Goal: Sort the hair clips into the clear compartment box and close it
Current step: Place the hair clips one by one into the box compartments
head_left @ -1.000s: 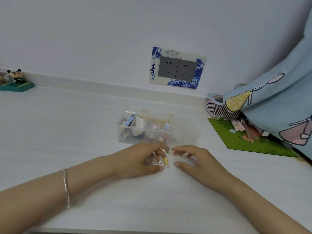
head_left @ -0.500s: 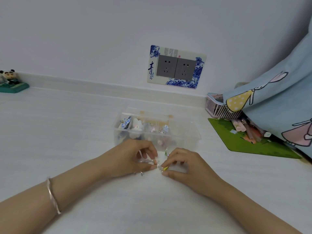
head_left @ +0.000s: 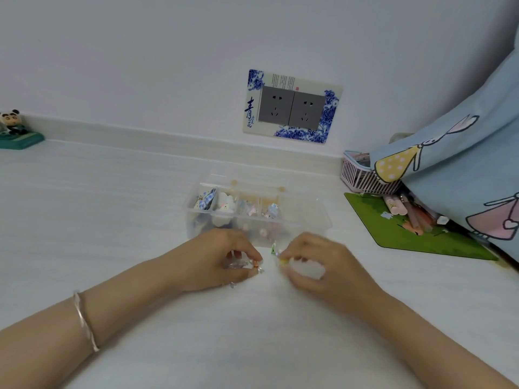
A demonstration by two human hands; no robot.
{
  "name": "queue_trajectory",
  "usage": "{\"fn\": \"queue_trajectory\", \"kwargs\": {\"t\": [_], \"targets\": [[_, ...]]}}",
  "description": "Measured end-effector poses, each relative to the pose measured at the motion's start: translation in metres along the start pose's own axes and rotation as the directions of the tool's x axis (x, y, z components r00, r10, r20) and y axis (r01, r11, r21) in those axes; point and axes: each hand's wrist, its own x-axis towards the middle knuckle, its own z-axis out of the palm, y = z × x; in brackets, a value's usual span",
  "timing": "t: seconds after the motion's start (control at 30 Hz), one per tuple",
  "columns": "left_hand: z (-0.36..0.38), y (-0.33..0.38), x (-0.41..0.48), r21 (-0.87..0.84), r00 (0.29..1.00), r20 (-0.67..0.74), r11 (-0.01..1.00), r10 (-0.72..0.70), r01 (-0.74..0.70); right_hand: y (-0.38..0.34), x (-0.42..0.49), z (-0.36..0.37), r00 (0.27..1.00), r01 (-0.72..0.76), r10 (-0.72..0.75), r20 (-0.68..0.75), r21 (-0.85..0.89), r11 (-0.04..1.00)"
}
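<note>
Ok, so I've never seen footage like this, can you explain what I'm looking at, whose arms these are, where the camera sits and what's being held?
There is no machine here. These are a person's two bare arms, filmed by one wide-angle camera worn on their head, looking forward and down. The left hand, with a bracelet on its wrist, pinches a few small clear hair clips just above the white table. The right hand pinches a yellow-green clip beside it. Just beyond the hands stands the clear compartment box, open, with more clips in its left compartments. To the right lie a green mat, a pink basket and blue cartoon fabric. A panda figurine sits far left.
</note>
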Motion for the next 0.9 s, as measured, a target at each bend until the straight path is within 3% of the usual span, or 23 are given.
{"fn": "queue_trajectory", "kwargs": {"t": [0.07, 0.13, 0.27, 0.4, 0.53, 0.63, 0.7, 0.77, 0.83, 0.9], "targets": [[0.001, 0.000, 0.000, -0.021, 1.000, -0.016, 1.000, -0.011, 0.010, 0.004, 0.015, -0.013, 0.985, -0.023, 0.034, -0.170, 0.065, 0.998], [0.001, 0.000, 0.000, -0.039, 1.000, -0.026, 0.999, -0.018, 0.017, 0.014, 0.033, -0.025, 0.965, -0.070, 0.069, -0.252, 0.007, 0.998], [0.003, 0.000, 0.000, -0.080, 0.999, -0.043, 0.997, -0.025, 0.021, 0.030, 0.048, -0.023, 0.975, -0.198, 0.190, -0.116, -0.058, 0.979], [0.003, -0.002, -0.001, -0.087, 0.998, -0.049, 0.996, -0.029, 0.025, 0.037, 0.045, -0.018, 0.979, -0.194, 0.182, -0.088, -0.157, 0.968], [0.003, -0.005, -0.001, -0.092, 0.999, -0.040, 0.996, -0.023, 0.019, 0.026, 0.031, -0.017, 0.983, 0.044, -0.103, -0.153, -0.349, 0.936], [0.003, -0.006, -0.001, -0.089, 0.999, -0.035, 0.996, -0.008, 0.005, 0.017, 0.016, -0.008, 0.944, 0.293, -0.329, 0.009, -0.474, 0.830], [0.003, -0.007, -0.001, -0.088, 0.999, -0.034, 0.996, -0.013, 0.010, 0.015, 0.010, -0.003, 0.951, 0.306, -0.280, 0.129, -0.493, 0.814], [0.003, -0.008, 0.000, -0.092, 0.999, -0.035, 0.996, -0.019, 0.016, 0.012, 0.010, 0.002, 0.973, 0.204, -0.120, 0.198, -0.489, 0.848], [0.004, -0.008, 0.000, -0.083, 0.999, -0.037, 0.996, -0.019, 0.016, 0.015, 0.011, 0.007, 0.975, 0.115, -0.001, 0.223, -0.501, 0.858], [0.005, -0.008, 0.000, -0.075, 0.999, -0.039, 0.997, -0.014, 0.011, 0.016, 0.011, 0.012, 0.980, 0.085, 0.014, 0.197, -0.484, 0.871]]}}
